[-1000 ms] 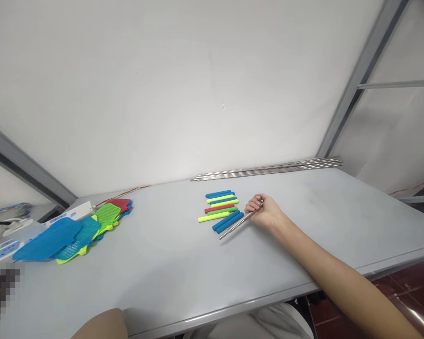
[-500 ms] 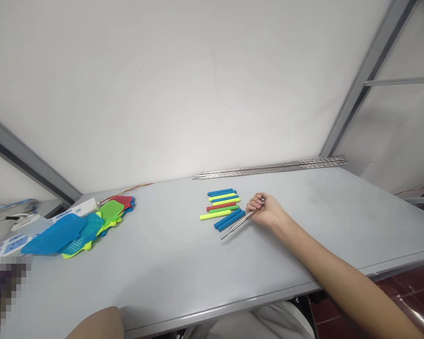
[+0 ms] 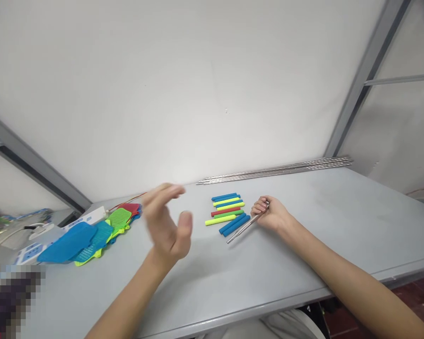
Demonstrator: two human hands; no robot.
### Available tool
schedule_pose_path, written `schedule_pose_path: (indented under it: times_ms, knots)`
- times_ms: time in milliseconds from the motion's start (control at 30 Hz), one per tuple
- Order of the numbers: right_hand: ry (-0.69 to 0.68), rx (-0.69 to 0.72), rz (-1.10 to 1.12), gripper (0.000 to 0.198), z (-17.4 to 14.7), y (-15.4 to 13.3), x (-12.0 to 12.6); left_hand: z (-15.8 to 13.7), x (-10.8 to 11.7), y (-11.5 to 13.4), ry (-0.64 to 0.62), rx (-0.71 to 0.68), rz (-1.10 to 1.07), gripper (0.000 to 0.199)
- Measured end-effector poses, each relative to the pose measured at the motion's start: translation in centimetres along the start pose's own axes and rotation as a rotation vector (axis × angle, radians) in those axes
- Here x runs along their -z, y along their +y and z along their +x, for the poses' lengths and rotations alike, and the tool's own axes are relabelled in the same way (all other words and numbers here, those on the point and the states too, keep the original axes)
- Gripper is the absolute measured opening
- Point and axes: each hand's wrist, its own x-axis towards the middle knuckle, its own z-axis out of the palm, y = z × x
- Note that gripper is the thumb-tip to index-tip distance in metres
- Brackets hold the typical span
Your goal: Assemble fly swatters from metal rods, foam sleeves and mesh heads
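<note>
My right hand (image 3: 268,213) is closed around a thin metal rod (image 3: 243,230), whose free end points down and to the left over the table. Just left of that hand lie several coloured plastic tubes, among them a red tube (image 3: 227,211), a yellow tube (image 3: 220,220) and a pair of blue tubes (image 3: 234,225). My left hand (image 3: 167,223) is raised above the table, slightly blurred, with the thumb apart from the fingers and nothing in it. It hovers between the tubes and the coloured fly swatter heads.
A bundle of long thin metal rods (image 3: 275,171) lies along the wall. Fly swatter heads (image 3: 69,242) in blue, green and red overlap at the left, beside a white power strip (image 3: 95,215). The grey table (image 3: 198,301) has its front edge close to me.
My left hand has come up from the lower edge into view over the table. My right hand still grips the rod in nearly the same place. The view has shifted slightly.
</note>
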Motion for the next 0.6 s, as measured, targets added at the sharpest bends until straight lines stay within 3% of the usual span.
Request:
schedule_pose_path:
  times_ms: [67, 167, 233, 367, 600]
  knots:
    - [0.004, 0.009, 0.004, 0.022, 0.1, -0.3, 0.0, -0.9, -0.5, -0.3, -0.215, 0.059, 0.012, 0.022]
    - [0.012, 0.031, 0.011, 0.02, 0.2, -0.9, 0.0, -2.5, -1.5, -1.4, -0.653, 0.2, 0.007, 0.021]
    - [0.017, 0.048, 0.016, 0.02, 0.3, -1.3, -0.1, -3.4, -2.1, -2.0, -0.81, 0.256, -0.013, 0.023]
    - [0.023, 0.07, 0.018, 0.02, 0.4, -1.7, -0.1, -4.6, -2.7, -1.9, -0.934, 0.215, -0.054, 0.022]
    - [0.026, 0.076, -0.002, 0.02, 0.7, -1.7, 0.0, -5.7, -3.0, -0.5, -0.948, 0.157, -0.062, 0.015]
